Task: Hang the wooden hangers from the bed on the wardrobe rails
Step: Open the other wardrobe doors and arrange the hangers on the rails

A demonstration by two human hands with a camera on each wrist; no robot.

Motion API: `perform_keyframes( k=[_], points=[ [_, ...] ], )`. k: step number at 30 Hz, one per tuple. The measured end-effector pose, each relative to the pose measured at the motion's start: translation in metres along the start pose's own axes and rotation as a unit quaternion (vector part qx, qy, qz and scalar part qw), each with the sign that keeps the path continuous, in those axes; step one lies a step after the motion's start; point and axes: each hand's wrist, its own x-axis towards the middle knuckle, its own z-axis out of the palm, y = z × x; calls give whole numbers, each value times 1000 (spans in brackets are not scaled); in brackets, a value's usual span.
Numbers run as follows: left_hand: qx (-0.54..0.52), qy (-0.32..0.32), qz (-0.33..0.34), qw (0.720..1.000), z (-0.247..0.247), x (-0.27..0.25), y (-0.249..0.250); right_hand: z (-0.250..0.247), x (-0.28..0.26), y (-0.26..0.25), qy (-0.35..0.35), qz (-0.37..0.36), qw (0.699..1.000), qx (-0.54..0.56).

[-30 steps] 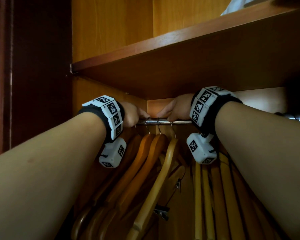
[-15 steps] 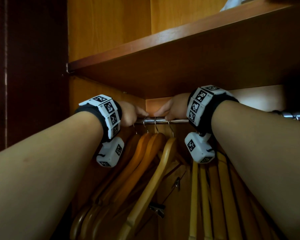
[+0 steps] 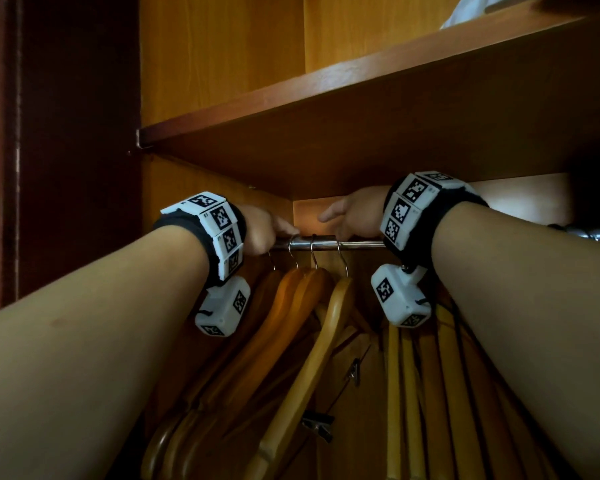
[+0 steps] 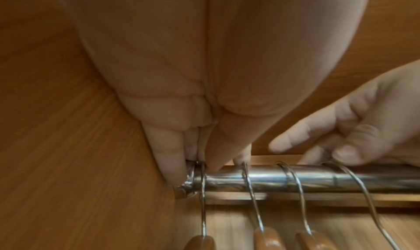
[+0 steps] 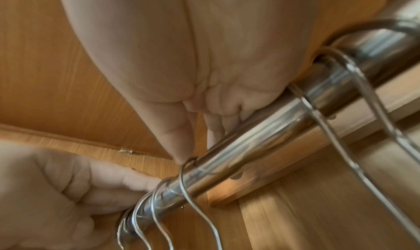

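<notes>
The left hand (image 3: pixel 262 230) pinches the first hook (image 4: pixel 203 178) at the left end of the rail (image 3: pixel 329 244). The right hand (image 3: pixel 355 216) touches the fourth hook (image 5: pixel 188 180) with loose fingers. The wooden hangers (image 3: pixel 312 327) hang on the rail under the shelf (image 3: pixel 326 98).

Interior of a household wardrobe, as in a bedroom. A chrome rail (image 3: pixel 329 243) at 12 o'clock carries wooden hangers (image 3: pixel 312 344) on wire hooks (image 4: pixel 250 184); a wood-grain shelf (image 3: pixel 326 81) spans above, with a side panel (image 3: pixel 201 57) at 11 o'clock and a dark door (image 3: pixel 66 133) at 9 o'clock.
</notes>
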Motion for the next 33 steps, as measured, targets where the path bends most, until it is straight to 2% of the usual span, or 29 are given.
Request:
perform_keyframes(
  k=[9, 15, 25, 30, 33],
  points=[
    [3, -28, -14, 1000, -1, 7, -1, 3, -7, -2, 16, -2, 999, -36],
    [-17, 13, 11, 1000, 1, 1, -2, 4, -8, -2, 22, -5, 999, -25],
    [-9, -8, 13, 1000, -1, 0, -1, 4, -2, -4, 8, 8, 999, -36],
    [-16, -6, 15, 1000, 0, 0, -3, 4, 6, -2, 0, 8, 1000, -28],
    [-5, 0, 23, 1000, -3, -1, -2, 4, 10, 2, 14, 11, 1000, 20]
  ],
)
